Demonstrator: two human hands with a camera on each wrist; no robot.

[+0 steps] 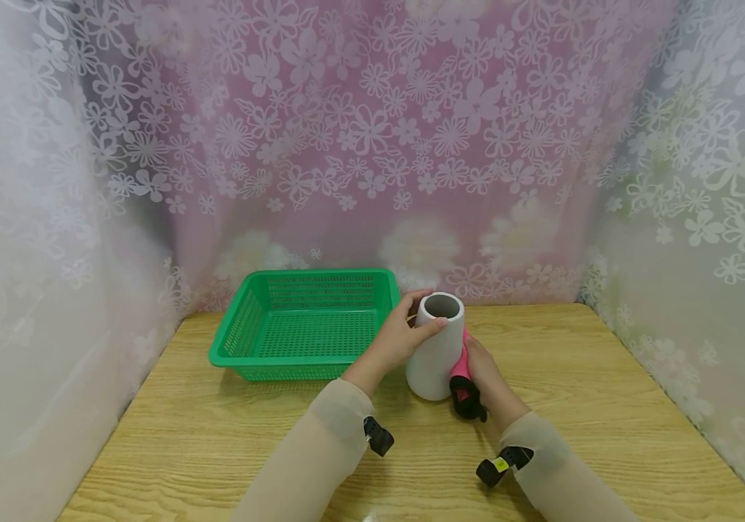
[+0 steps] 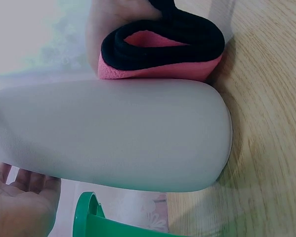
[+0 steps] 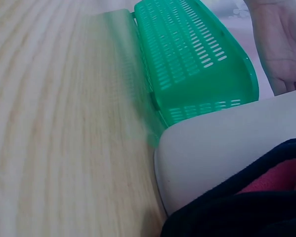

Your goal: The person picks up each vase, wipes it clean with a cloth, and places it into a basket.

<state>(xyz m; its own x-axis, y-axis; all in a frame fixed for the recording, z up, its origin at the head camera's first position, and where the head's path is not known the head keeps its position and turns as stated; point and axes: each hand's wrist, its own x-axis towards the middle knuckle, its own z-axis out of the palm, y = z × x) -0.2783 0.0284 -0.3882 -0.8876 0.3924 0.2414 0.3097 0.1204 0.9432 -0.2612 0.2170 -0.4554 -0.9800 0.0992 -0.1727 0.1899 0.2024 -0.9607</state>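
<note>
A tall white vase (image 1: 436,360), wider at the base than at its round mouth, stands upright on the table. My left hand (image 1: 401,335) grips it near the top, thumb on the near side by the rim and fingers reaching round the far side. With my right hand (image 1: 486,370) I hold a folded pink cloth with a black border (image 1: 463,377) against the vase's right side. In the left wrist view the pink cloth (image 2: 160,72) touches the vase wall (image 2: 113,133). Most of my right fingers are hidden behind the cloth.
Left of the vase sits a green plastic basket (image 1: 303,370) with slotted walls, close to my left hand. The wooden table (image 1: 594,406) ends at the back against a pink floral curtain (image 1: 372,145); pale floral curtains (image 1: 718,239) hang at both sides.
</note>
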